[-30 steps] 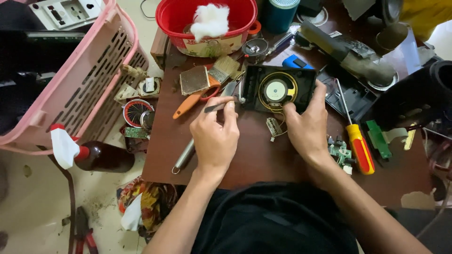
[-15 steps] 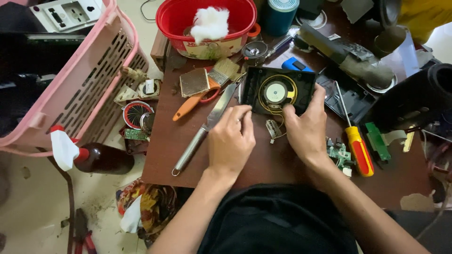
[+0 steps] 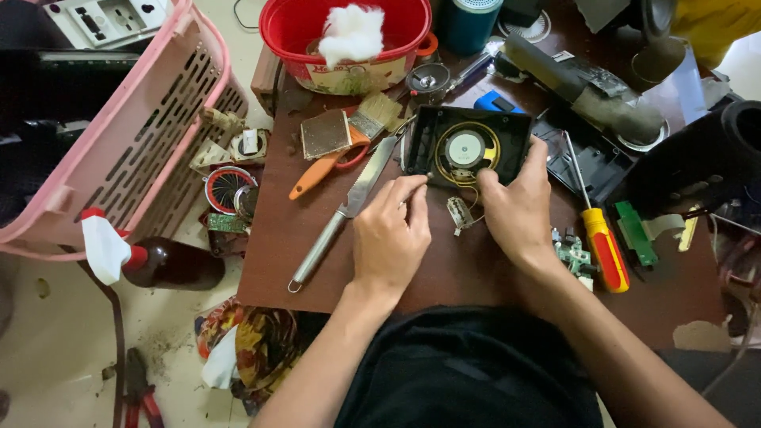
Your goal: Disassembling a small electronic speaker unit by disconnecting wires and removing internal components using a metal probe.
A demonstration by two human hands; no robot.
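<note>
Head view: both my hands work at the black speaker housing (image 3: 468, 150) near the far edge of the brown table (image 3: 444, 269).
My right hand (image 3: 519, 210) grips the housing's near right corner, fingers closed on it. My left hand (image 3: 390, 238) pinches at its near edge, empty otherwise. A serrated knife (image 3: 349, 208) lies just left, long axis slanting toward the near left corner.

Bare table (image 3: 468, 273) lies open between and below the left hand (image 3: 390, 238) and right hand (image 3: 517, 210). Left of them a knife (image 3: 349, 208) lies slantwise, a brush (image 3: 337, 154) above it. The speaker case (image 3: 466, 149) blocks ahead, a red tub (image 3: 349, 36) behind it. A screwdriver (image 3: 598, 230) and circuit bits (image 3: 572, 255) crowd the right.
</note>
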